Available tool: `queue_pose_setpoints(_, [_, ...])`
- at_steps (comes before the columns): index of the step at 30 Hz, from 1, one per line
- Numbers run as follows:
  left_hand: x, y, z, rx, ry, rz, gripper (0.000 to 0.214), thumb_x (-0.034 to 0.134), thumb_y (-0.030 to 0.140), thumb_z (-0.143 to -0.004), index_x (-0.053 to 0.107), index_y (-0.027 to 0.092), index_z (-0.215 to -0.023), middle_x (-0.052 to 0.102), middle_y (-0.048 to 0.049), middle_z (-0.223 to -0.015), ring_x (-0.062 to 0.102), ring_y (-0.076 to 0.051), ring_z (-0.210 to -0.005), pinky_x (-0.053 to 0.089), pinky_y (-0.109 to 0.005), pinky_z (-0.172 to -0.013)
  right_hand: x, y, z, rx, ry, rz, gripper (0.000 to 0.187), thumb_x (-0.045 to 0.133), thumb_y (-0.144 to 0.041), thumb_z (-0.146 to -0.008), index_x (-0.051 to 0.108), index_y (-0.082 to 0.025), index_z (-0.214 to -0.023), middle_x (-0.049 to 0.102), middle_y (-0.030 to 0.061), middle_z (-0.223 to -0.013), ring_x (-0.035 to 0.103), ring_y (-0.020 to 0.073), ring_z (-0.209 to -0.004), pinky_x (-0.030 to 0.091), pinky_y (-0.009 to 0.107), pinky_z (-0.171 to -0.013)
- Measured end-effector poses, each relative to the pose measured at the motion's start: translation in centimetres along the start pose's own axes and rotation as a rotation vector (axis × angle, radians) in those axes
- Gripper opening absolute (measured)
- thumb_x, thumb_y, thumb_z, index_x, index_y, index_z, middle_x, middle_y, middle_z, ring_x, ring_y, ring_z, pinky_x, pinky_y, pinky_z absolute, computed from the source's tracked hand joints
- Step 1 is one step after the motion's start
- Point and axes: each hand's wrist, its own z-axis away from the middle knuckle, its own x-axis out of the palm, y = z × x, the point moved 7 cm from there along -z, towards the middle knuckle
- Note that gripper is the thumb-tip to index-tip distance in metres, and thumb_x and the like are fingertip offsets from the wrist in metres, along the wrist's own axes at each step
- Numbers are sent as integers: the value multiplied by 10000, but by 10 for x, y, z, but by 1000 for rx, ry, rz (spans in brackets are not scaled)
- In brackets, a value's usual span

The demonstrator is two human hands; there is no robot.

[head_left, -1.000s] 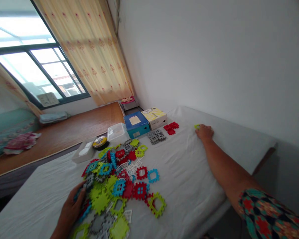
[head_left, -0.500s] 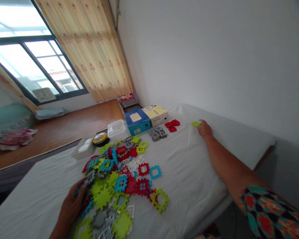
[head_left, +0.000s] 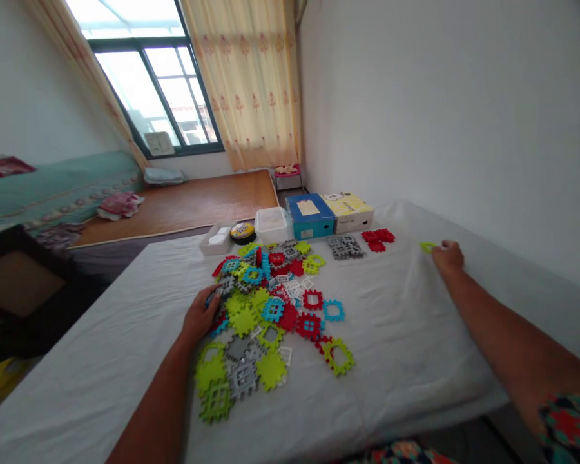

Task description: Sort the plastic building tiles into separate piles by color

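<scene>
Left hand point(head_left: 200, 316) lies palm down at the near-left edge of the pile of tiles point(head_left: 270, 303), fingers bent over a few blue and grey pieces; whether it grips any one of them cannot be told. Right hand point(head_left: 447, 256) is stretched far out to the right on the white-sheeted surface point(head_left: 125, 335), knuckles up and fingers curled down; its fingertips sit at or just beside a single lime-green tile point(head_left: 428, 247), and contact or grip cannot be confirmed at this size.

Pile consists of notched square tiles in lime, red, blue, grey and white, overlapping loosely in the middle of the surface; a lime frame tile point(head_left: 339, 356) and a blue frame tile point(head_left: 334, 310) lie at its right fringe.

Toward the far edge, a group of grey tiles point(head_left: 345, 246) lies flat, with a group of red tiles point(head_left: 377, 238) just beside it on the right; both are well apart from the pile and from the lime-green tile.

Along the far edge stand a blue box point(head_left: 312, 216) and a yellow box point(head_left: 348, 211), touching side by side; left of them sit a clear tub point(head_left: 272, 224), a round tin point(head_left: 243, 231) and a shallow tray point(head_left: 216, 237).
</scene>
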Motion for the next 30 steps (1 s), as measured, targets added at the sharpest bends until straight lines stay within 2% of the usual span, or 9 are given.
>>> queue_pose_setpoints(2, [1, -1, 0, 2, -17, 11, 553, 421, 569, -856, 612, 204, -1224, 626, -90, -1271, 557, -256, -1199, 392, -417, -1081, 17, -55, 25, -128, -88, -39, 416, 479, -225, -822, 612, -135, -1206, 660, 156, -1148, 604, 270, -1050, 458, 404, -944])
queue_pose_setpoints(6, [2, -3, 1, 8, -34, 38, 536, 432, 552, -869, 605, 207, -1241, 620, -85, -1281, 553, -256, -1199, 385, -417, -1081, 70, -205, 137, -814, -607, -241, 347, 540, -313, -876, 632, -204, -1193, 670, 98, -1208, 591, 245, -1121, 436, 395, -1009])
queue_pose_setpoints(8, [2, -3, 2, 6, -34, 51, 534, 436, 540, -873, 601, 195, -1246, 621, -90, -1273, 555, -254, -1191, 388, -413, -1076, 84, -253, 183, -990, -679, -235, 370, 555, -313, -890, 614, -216, -1242, 651, 98, -1258, 562, 247, -1176, 414, 409, -1035])
queue_pose_setpoints(10, [2, -3, 4, -6, -35, 64, 537, 438, 526, -877, 592, 180, -1257, 624, -96, -1264, 563, -253, -1176, 398, -409, -1064, 96, -279, 205, -1028, -678, -166, 414, 565, -298, -897, 579, -212, -1302, 622, 115, -1306, 542, 256, -1212, 397, 423, -1048])
queue_pose_setpoints(16, [-1, 3, 9, -10, -25, 81, 495, 433, 479, -889, 599, 176, -1244, 627, -94, -1268, 563, -248, -1177, 407, -404, -1054, 111, -274, 213, -1015, -754, -27, 410, 533, -240, -917, 579, -197, -1322, 617, 147, -1299, 553, 264, -1225, 409, 421, -1019])
queue_pose_setpoints(20, [-2, 5, 10, -6, -39, 70, 502, 432, 481, -895, 592, 170, -1255, 623, -104, -1270, 562, -252, -1175, 395, -418, -1063, 90, -252, 215, -1054, -825, -111, 376, 488, -178, -901, 660, -231, -1231, 653, 123, -1250, 625, 246, -1126, 452, 396, -976])
queue_pose_setpoints(23, [-2, 5, 10, 1, -38, 68, 488, 438, 484, -890, 597, 192, -1248, 617, -92, -1279, 551, -252, -1192, 383, -426, -1075, 73, -235, 213, -996, -867, -221, 430, 477, -196, -894, 612, -259, -1297, 664, 85, -1252, 643, 230, -1091, 471, 379, -976])
queue_pose_setpoints(26, [-2, 6, 10, 0, -44, 71, 490, 443, 486, -883, 602, 190, -1239, 621, -93, -1272, 549, -251, -1196, 379, -424, -1079, 68, -217, 207, -889, -830, -273, 522, 492, -278, -895, 488, -237, -1415, 652, 94, -1272, 622, 243, -1125, 474, 405, -988])
queue_pose_setpoints(30, [-4, 10, 11, -6, -43, 75, 499, 410, 484, -891, 605, 178, -1233, 630, -94, -1260, 559, -246, -1180, 387, -414, -1075, 70, -202, 206, -843, -743, -334, 478, 572, -391, -857, 594, -218, -1301, 616, 116, -1315, 570, 268, -1196, 452, 441, -1023])
